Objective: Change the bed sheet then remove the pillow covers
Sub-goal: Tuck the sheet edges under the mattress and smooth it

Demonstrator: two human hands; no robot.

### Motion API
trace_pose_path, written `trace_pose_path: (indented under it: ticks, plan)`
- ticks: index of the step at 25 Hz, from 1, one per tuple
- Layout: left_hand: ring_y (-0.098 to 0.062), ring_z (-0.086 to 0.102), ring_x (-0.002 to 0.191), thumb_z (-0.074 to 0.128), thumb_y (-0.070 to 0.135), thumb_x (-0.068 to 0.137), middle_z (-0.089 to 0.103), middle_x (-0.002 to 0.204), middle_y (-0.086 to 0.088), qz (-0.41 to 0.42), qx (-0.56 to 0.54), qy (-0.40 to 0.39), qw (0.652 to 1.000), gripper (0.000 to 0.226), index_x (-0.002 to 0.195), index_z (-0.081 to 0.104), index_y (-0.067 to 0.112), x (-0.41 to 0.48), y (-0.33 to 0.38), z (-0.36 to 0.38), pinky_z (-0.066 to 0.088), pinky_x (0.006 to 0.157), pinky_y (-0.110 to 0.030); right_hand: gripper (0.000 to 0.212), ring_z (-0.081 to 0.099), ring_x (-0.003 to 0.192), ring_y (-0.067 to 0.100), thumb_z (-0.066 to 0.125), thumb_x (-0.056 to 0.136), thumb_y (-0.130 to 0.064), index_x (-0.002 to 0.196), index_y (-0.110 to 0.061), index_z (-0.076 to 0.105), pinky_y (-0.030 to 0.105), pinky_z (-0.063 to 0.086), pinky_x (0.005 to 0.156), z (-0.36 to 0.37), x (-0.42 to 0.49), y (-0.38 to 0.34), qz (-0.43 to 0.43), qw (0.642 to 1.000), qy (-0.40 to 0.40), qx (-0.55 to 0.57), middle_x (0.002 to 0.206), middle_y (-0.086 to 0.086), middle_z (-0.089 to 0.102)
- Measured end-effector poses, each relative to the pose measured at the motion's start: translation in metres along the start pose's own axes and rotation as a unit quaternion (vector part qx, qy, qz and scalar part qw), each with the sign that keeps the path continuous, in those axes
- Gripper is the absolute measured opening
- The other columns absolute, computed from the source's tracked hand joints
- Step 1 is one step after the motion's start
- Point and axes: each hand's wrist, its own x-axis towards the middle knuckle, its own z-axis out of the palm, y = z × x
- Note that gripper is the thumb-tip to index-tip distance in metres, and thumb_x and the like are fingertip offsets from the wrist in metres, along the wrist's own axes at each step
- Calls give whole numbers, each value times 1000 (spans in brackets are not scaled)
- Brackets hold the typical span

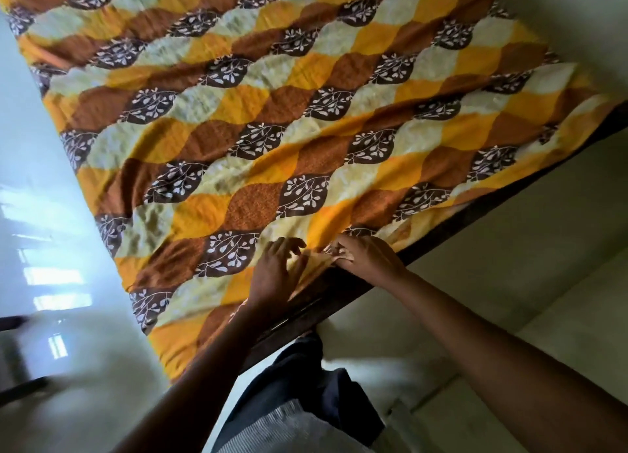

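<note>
A bed sheet (265,113) patterned in orange, yellow, cream and brown leaf shapes covers the whole bed and fills most of the view. Both hands are at its near edge, just above the dark bed frame (441,228). My left hand (275,272) lies on the sheet's edge with its fingers spread and bent over a raised fold. My right hand (363,255) pinches the bunched edge of the sheet beside it. The two hands almost touch. No pillows are in view.
Pale floor (509,282) lies along the near side of the bed, with a step or ledge at lower right. Glossy floor with window reflections (51,215) runs along the bed's left side. My dark trousers (306,384) are pressed against the frame.
</note>
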Motion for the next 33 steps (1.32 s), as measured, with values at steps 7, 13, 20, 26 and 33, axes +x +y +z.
trace_pose_path:
  ticks: [7,13,20,26,33]
  plan:
    - [-28,68,72,56,49,85,71,84,-7,22,126,-117,985,35,111,61,25,-20,59,37,46,56,-32,42,58,104,20,65,81,-6,120,-18,58,22,37,69,-56,-24,26,-107,982,-135,-77,126,-1,53]
    - [-29,65,83,34,56,87,68,92,-7,24,119,-143,982,50,111,59,19,-7,80,42,40,62,-31,32,53,109,28,50,89,-12,119,-14,60,31,37,89,-91,-19,113,15,989,-72,-132,113,10,63]
    - [-30,62,85,46,50,85,65,102,-7,23,205,-70,976,44,116,56,21,61,188,108,46,61,-33,45,64,95,27,74,73,-11,117,-12,60,28,48,69,-146,-27,152,-168,974,-111,-104,111,11,65]
    - [-33,61,100,53,27,91,64,114,-14,-119,127,-64,983,33,123,57,19,108,244,138,43,72,-32,34,62,97,33,51,79,3,106,-10,67,35,46,75,-190,-35,268,-45,991,20,-125,103,13,68]
    - [-29,55,110,47,58,80,55,126,-5,-58,128,-79,987,61,131,47,24,161,296,188,47,82,-37,32,62,100,27,66,83,-24,112,-12,60,36,51,75,-226,-22,321,-40,999,-10,5,105,11,67]
